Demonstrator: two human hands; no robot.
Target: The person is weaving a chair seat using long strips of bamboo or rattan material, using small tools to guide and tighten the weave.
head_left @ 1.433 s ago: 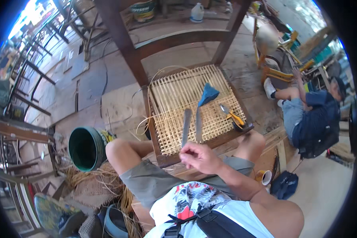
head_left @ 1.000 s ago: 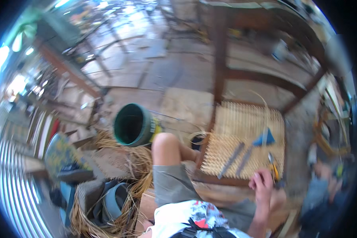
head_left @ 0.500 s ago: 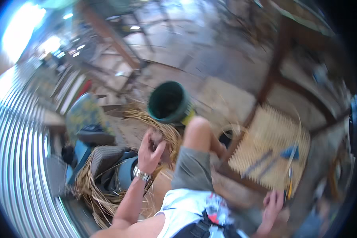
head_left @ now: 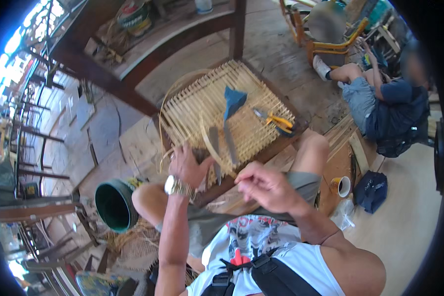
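A chair seat woven of pale cane strips (head_left: 182,111) stands before me in a dark wooden frame. At its near left corner is my left hand (head_left: 185,166), fingers and thumb curled around a small brown object (head_left: 201,155) whose kind I cannot make out. My right hand (head_left: 269,187) hovers over the near edge, fingertips pinched at the end of a loose cane strip (head_left: 209,135) that arches over the seat. Lying on the weave are two flat metal blades (head_left: 230,144), one with blue cloth (head_left: 235,101) at its end, and pliers (head_left: 276,121) with yellow handles.
A dark green bucket (head_left: 116,204) stands left of my knee. Cane bundles (head_left: 133,239) lie below it. To the right are a cup (head_left: 341,186) with dark liquid, a plastic bag (head_left: 344,214) and a navy pouch (head_left: 371,191). Another person (head_left: 380,98) sits on the floor beyond.
The view has swung right, bringing the chair seat to the middle. My left hand has gone from beside the cane bundle to the seat; my right hand has come in over its near edge.
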